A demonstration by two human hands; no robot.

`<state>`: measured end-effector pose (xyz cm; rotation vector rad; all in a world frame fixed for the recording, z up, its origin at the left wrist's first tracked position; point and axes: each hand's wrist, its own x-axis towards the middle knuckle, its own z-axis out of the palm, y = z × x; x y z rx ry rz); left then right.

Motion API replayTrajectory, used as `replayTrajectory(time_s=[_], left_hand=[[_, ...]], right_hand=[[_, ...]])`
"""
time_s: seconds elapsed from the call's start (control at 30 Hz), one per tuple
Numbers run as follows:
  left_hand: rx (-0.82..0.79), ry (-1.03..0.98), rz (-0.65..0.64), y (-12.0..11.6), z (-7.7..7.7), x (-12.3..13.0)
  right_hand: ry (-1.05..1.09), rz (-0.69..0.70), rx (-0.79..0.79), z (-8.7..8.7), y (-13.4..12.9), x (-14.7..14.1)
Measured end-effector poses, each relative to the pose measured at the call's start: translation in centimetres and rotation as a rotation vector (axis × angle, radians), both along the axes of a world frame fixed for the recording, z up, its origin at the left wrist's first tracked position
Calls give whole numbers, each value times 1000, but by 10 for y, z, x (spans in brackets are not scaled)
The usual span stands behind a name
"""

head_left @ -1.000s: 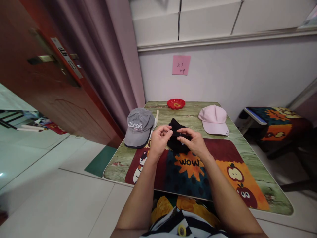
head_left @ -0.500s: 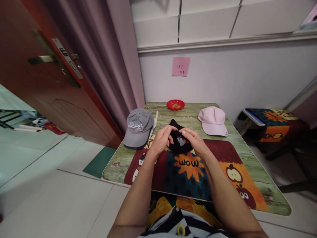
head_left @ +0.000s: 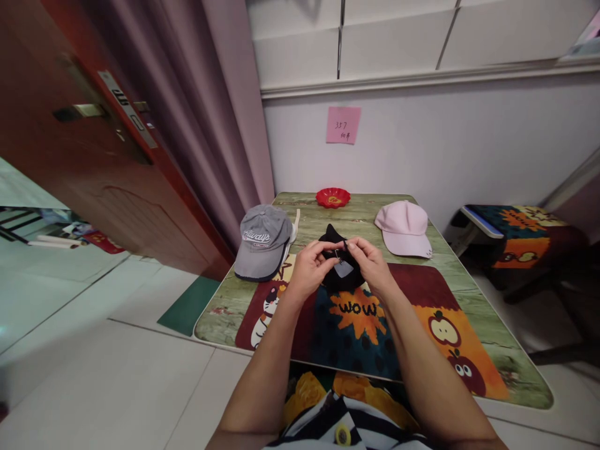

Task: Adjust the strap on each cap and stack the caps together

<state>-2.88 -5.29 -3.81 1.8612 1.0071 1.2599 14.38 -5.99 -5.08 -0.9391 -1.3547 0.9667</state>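
A black cap [head_left: 345,280] lies in front of me on the patterned mat, its inside facing up and a pale patch showing within. My left hand [head_left: 313,265] pinches the cap's strap from the left, where a small metal buckle [head_left: 337,254] shows by the fingertips. From the right, my right hand [head_left: 371,261] pinches the strap between thumb and forefinger. Fingers partly hide the strap. A grey cap [head_left: 262,240] with "Always" lettering sits left of my hands, over something white. On the right is a light pink cap [head_left: 404,226].
A red scalloped dish [head_left: 333,198] stands at the back of the wood-patterned table [head_left: 220,312]. The colourful mat [head_left: 323,334] covers the front middle. At left are a purple curtain [head_left: 225,112] and a brown door [head_left: 94,162]. A stool [head_left: 520,231] stands to the right.
My left fingers have shifted right along the strap and now pinch close to the buckle, which has come into view. My right hand has moved slightly and still grips the strap.
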Motion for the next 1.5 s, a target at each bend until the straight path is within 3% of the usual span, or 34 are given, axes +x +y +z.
replayTrajectory(time_s=[0.17,0.33,0.5,0.87,1.13,1.33,1.5], left_hand=[[-4,-23,4,-1,-2,1],[-6,-68,25,-1,-2,4],[13,-85,52,-3,-1,7],[66,-16,65,-4,0,8],[198,157,75,-9,12,6],[157,88,32,-9,11,7],[150,75,-9,-8,12,3]], right_hand=[[-168,-153,169,5,-1,1],[-79,-38,-11,6,-5,-3],[29,-9,-45,9,-6,-7],[205,-70,-172,2,-1,-8],[146,-90,-163,3,0,-11],[123,-69,-117,5,-2,-12],[124,35,-88,8,-4,-4]])
